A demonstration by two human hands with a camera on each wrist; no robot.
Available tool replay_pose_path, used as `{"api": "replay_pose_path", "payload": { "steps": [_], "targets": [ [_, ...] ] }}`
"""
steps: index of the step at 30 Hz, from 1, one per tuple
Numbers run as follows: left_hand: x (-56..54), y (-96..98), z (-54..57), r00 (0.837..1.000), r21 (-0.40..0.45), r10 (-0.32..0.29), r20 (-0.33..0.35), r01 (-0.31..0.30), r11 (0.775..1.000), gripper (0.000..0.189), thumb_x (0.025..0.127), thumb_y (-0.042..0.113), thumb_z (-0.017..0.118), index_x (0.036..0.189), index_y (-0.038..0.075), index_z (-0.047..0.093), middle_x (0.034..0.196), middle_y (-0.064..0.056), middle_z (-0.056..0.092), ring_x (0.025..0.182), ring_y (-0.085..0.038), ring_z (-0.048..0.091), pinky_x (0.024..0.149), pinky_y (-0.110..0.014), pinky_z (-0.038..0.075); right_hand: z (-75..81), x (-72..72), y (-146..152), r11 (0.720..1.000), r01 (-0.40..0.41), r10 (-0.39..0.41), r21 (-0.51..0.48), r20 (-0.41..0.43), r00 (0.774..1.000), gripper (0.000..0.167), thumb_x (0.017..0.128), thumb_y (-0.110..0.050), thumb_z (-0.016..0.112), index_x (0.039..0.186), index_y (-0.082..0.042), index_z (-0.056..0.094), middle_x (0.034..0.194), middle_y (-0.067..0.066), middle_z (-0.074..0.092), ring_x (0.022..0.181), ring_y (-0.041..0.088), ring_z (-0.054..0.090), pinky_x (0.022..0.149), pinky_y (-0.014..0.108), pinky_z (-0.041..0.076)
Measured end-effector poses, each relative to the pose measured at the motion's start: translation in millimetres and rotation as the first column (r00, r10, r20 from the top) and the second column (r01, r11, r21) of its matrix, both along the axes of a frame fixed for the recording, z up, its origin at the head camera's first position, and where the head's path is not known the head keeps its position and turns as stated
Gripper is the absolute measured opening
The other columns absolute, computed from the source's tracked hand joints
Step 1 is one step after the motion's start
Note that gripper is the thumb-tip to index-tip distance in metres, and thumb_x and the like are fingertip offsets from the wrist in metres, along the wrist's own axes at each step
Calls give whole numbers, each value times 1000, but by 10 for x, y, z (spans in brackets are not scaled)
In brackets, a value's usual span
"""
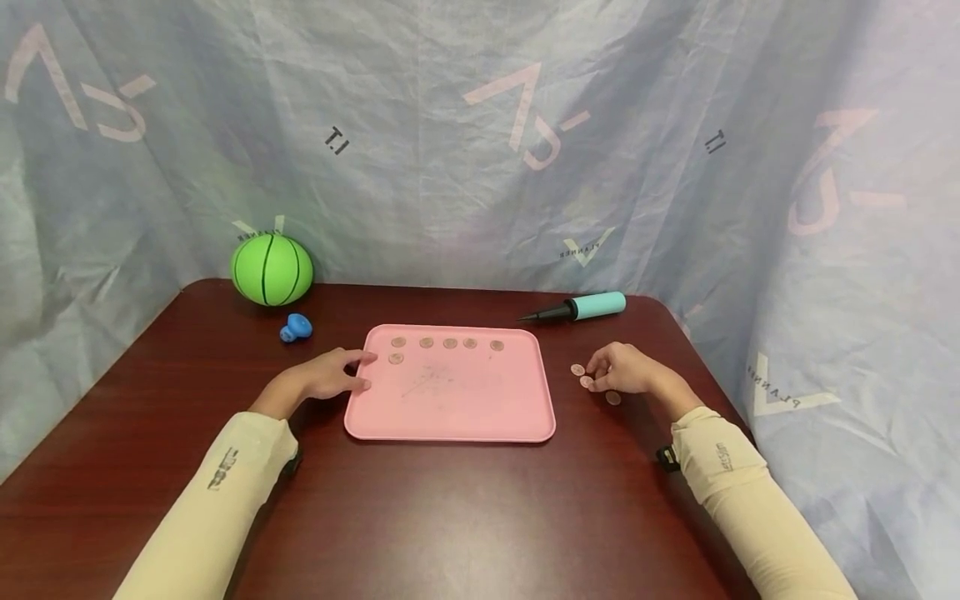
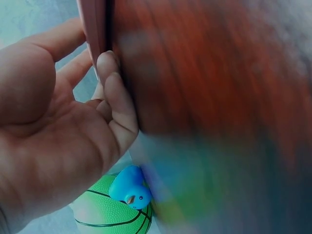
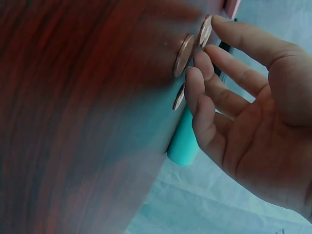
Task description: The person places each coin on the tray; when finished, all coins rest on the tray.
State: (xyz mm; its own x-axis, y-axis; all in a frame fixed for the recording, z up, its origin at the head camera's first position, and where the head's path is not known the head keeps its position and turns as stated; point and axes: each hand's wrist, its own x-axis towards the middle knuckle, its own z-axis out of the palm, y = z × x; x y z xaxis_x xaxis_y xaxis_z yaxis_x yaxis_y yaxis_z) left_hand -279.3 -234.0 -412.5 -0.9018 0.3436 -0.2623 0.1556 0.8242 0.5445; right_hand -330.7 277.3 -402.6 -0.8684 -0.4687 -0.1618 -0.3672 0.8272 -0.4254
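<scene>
In the head view, my left hand (image 1: 324,374) is at the left rim of a pink tray (image 1: 450,425), its thumb and a finger reaching over the edge. The left wrist view shows the other fingers bent beside the tray rim (image 2: 93,29). Several coins (image 1: 450,343) form a row along the tray's far side, with another coin (image 1: 396,358) below the row's left end. Right of the tray, my right hand (image 1: 628,369) pinches a coin (image 3: 205,30) between thumb and index finger, at the tabletop. Two more coins lie close by, one beyond it (image 1: 577,369) and one nearer (image 1: 613,398).
A green ball (image 1: 272,269) sits at the table's back left corner. In front of it is a blue rubber duck (image 2: 130,187). Behind the right hand lies a turquoise and black hand pump (image 1: 596,306). Grey printed cloth (image 1: 420,167) hangs around the dark wooden table (image 1: 435,517).
</scene>
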Motion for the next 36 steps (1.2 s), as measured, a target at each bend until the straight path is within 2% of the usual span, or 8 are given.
{"api": "replay_pose_path", "payload": {
  "steps": [8,18,26,33,36],
  "targets": [
    [-3,-11,15,1000,3,13,10,-13,1000,62,96,28,64,149,5,43,145,-33,37,134,-46,35,110,-62,28,-22,-27,-37,1000,-2,2,-10,16,1000,16,85,-17,78,96,-7,74,74,-1,68,66,13,61,69,34,49],
    [-7,6,2,1000,-3,15,8,-15,1000,61,96,29,64,149,5,43,147,-34,35,135,-48,33,110,-62,27,-57,-35,5,999,2,-1,-47,26,1000,13,85,-16,78,91,-7,72,79,0,68,74,14,60,71,34,49],
    [1,18,-6,1000,7,16,12,-16,1000,62,95,28,65,148,4,43,146,-34,35,135,-48,33,110,-62,27,-108,-41,17,998,14,-13,-55,22,1000,18,81,-14,81,90,-6,67,81,1,66,75,14,61,72,34,49],
    [-7,-6,-31,1000,1,2,-17,-2,1000,61,95,27,65,147,3,44,144,-35,37,134,-48,34,110,-61,28,-114,-29,-2,992,5,9,-124,109,994,18,83,-7,78,93,-3,64,80,6,63,53,19,59,52,35,52],
    [6,-4,-26,1000,9,-3,-26,3,1000,60,95,26,65,147,2,45,144,-35,38,134,-48,35,110,-61,28,-117,-21,-10,992,5,10,-123,118,993,17,82,-7,78,93,-4,65,79,6,62,50,19,59,50,35,51]
  ]
}}
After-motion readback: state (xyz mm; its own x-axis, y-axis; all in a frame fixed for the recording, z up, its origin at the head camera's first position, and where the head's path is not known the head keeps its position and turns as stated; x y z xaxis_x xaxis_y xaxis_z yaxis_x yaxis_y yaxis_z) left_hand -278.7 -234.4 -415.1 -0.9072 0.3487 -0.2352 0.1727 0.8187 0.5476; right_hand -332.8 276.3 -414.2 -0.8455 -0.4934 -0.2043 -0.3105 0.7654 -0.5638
